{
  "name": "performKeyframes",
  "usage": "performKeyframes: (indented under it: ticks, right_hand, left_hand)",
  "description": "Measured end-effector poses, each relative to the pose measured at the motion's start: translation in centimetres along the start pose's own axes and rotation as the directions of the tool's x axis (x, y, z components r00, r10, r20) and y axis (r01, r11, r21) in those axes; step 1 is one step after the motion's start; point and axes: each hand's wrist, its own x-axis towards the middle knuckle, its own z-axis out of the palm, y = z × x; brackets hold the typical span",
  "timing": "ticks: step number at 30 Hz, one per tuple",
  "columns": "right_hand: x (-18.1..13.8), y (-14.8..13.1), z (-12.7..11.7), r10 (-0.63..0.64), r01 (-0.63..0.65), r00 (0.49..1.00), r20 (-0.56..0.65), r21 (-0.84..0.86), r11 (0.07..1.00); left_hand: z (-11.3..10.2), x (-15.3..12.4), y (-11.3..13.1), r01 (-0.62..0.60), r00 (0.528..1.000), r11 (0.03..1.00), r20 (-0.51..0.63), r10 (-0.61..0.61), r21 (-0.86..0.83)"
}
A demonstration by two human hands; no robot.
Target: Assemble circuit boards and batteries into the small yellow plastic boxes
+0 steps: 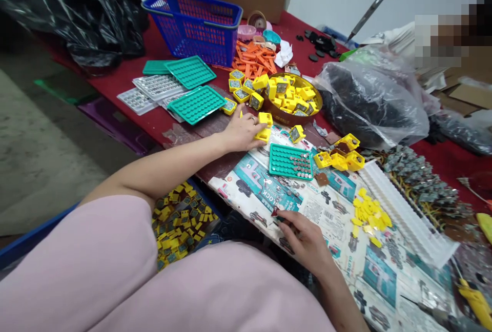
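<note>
My left hand (pixel 243 132) reaches over the board's far edge, its fingers closed round small yellow plastic housings (pixel 264 128). Low over the printed cardboard (pixel 319 206), my right hand (pixel 305 240) is closed in a pinch on a thin dark tool with a reddish tip (pixel 275 213), too small to name. Between the hands lies a green tray (pixel 280 162) with rows of round pockets; small silver discs (pixel 302 167) fill part of its right side. One yellow housing (pixel 296 133) stands just beyond the tray, and several open ones (pixel 339 160) sit to its right.
A brown bowl (pixel 282 117) heaped with yellow housings stands beyond my left hand. Green trays (pixel 196 104) and a blue basket (pixel 192 29) are further back. At right are yellow caps (pixel 371 214), a white rack (pixel 409 214) and wired grey parts (pixel 418 178). A filled crate sits below, left.
</note>
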Motion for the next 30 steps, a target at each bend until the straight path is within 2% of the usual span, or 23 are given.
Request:
performKeyframes:
  ticks: [4, 8, 9, 11, 12, 13, 14, 16, 17, 18, 20, 22, 23, 25, 30]
  right_hand:
    - [0.1, 0.0, 0.1, -0.008, 0.008, 1.0, 0.008, 0.001, 1.0]
    - [0.1, -0.1, 0.2, -0.005, 0.005, 1.0, 0.005, -0.002, 1.0]
    - [0.1, -0.1, 0.2, -0.006, 0.006, 1.0, 0.006, -0.001, 1.0]
    - [0.1, -0.2, 0.2, -0.005, 0.005, 1.0, 0.003, 0.002, 1.0]
    - [0.2, -0.3, 0.2, -0.002, 0.002, 1.0, 0.002, 0.003, 1.0]
    - [0.2, -0.3, 0.2, 0.002, -0.002, 1.0, -0.001, 0.002, 1.0]
    - [0.2, -0.3, 0.2, 0.006, -0.006, 1.0, -0.006, 0.001, 1.0]
    - [0.3, -0.4, 0.2, 0.013, -0.013, 1.0, -0.017, 0.003, 1.0]
    - [0.3, -0.5, 0.3, 0.014, -0.014, 1.0, -0.02, 0.009, 1.0]
    - [0.4, -0.6, 0.3, 0.014, -0.014, 1.0, -0.023, 0.017, 1.0]
    - [0.5, -0.8, 0.4, 0.01, -0.009, 1.0, -0.029, 0.03, 1.0]
    - [0.5, -1.1, 0.5, -0.004, 0.005, 0.999, -0.034, 0.028, 1.0]
    - [0.5, -1.2, 0.5, -0.015, 0.016, 0.999, -0.034, 0.021, 1.0]
    - [0.5, -1.4, 0.5, -0.035, 0.035, 0.999, -0.031, 0.008, 0.999]
    - [-0.1, -1.5, 0.4, -0.026, 0.026, 0.999, -0.027, -0.015, 1.0]
  left_hand:
    - [-0.9, -0.4, -1.8, 0.092, 0.995, 0.996, -0.032, -0.092, -0.018]
    - [-1.6, 0.2, -5.1, 0.141, 0.984, 0.99, 0.111, -0.139, -0.007]
    - [-1.7, 0.3, -5.5, 0.143, 0.983, 0.989, 0.118, -0.138, -0.029]
    - [-1.9, 0.2, -5.3, 0.171, 0.985, 0.974, 0.044, -0.166, -0.151]
    - [-2.0, -0.1, -4.7, 0.195, 0.979, 0.943, -0.002, -0.203, -0.271]
    - [-2.2, -0.4, -4.0, 0.218, 0.968, 0.876, -0.02, -0.251, -0.431]
    - [-2.3, -0.9, -3.0, 0.24, 0.954, 0.746, 0.008, -0.3, -0.621]
    - [-2.7, -1.9, -0.9, 0.288, 0.931, 0.339, 0.179, -0.318, -0.896]
    - [-2.8, -2.3, 0.3, 0.317, 0.919, 0.13, 0.27, -0.288, -0.939]
    - [-3.0, -2.8, 1.4, 0.352, 0.905, -0.02, 0.346, -0.246, -0.936]
    - [-3.1, -3.5, 3.5, 0.436, 0.862, -0.251, 0.481, -0.16, -0.864]
    - [-3.2, -3.9, 5.4, 0.491, 0.813, -0.435, 0.577, -0.084, -0.755]
    - [-3.2, -4.0, 6.2, 0.496, 0.797, -0.509, 0.602, -0.055, -0.703]
    - [-3.1, -4.1, 7.4, 0.474, 0.795, -0.583, 0.605, -0.038, -0.66]
    - [-3.0, -4.2, 8.7, 0.447, 0.825, -0.638, 0.564, 0.024, -0.626]
